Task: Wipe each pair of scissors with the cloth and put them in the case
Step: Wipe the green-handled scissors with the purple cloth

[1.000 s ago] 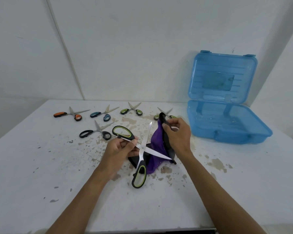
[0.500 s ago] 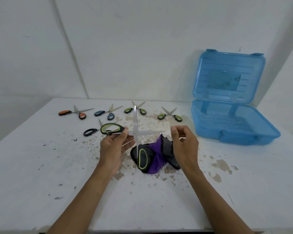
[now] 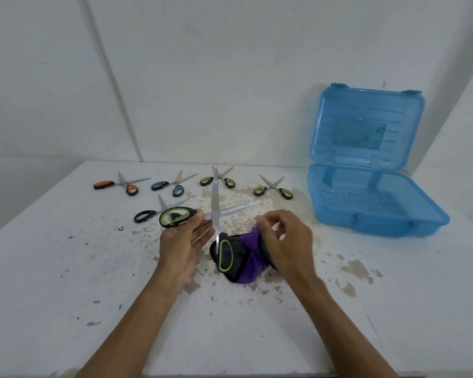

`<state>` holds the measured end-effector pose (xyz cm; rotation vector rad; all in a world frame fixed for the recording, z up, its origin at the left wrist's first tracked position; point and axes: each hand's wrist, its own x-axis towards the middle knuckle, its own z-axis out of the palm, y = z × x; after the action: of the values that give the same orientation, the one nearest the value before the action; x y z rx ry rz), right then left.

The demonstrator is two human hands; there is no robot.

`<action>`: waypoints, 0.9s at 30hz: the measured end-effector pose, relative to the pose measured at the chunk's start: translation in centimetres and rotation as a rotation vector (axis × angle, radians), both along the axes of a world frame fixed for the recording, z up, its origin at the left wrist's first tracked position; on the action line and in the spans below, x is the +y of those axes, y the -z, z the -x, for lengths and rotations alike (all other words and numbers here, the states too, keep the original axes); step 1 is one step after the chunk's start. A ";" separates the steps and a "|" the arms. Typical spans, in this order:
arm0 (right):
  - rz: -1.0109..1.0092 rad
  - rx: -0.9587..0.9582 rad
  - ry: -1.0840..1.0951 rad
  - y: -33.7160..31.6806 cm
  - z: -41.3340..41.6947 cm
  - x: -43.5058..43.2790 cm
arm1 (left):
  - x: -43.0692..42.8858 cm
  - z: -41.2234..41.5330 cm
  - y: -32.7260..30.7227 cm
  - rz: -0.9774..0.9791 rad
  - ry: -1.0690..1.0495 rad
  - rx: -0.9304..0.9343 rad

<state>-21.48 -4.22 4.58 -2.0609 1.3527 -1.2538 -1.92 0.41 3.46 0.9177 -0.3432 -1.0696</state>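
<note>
Swung upright since earlier, open scissors [image 3: 213, 215] pinched by left grip [image 3: 186, 241]; right grip [image 3: 284, 241] clutches cloth [image 3: 246, 271], centre frame, blade-wiping likely next.

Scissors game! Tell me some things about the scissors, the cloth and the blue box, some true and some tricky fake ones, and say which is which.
1. The left hand holds the black-and-green scissors with the blades closed. False: the blades are spread wide, like a cross.
2. The right hand grips the purple cloth. True.
3. The blue case has its lid open. True.
4. A pair of scissors already lies in the case. False: none shows inside it.
5. The orange-handled scissors lie farthest left on the table. True.
</note>
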 end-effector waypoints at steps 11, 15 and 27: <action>-0.209 0.487 -0.010 0.0 3.8 -0.3 | -0.2 -0.1 0.4 -0.015 -0.050 -0.003; -0.225 0.818 0.021 -0.7 2.7 1.0 | -0.3 0.0 0.4 -0.028 -0.073 -0.015; -0.450 -0.587 -0.412 -4.2 0.7 2.2 | 0.0 1.0 0.6 -0.060 -0.117 -0.272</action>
<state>-22.16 -2.05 8.73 -1.4070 0.7928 -1.1152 -2.90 0.36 2.82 1.1268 -0.4778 -0.8520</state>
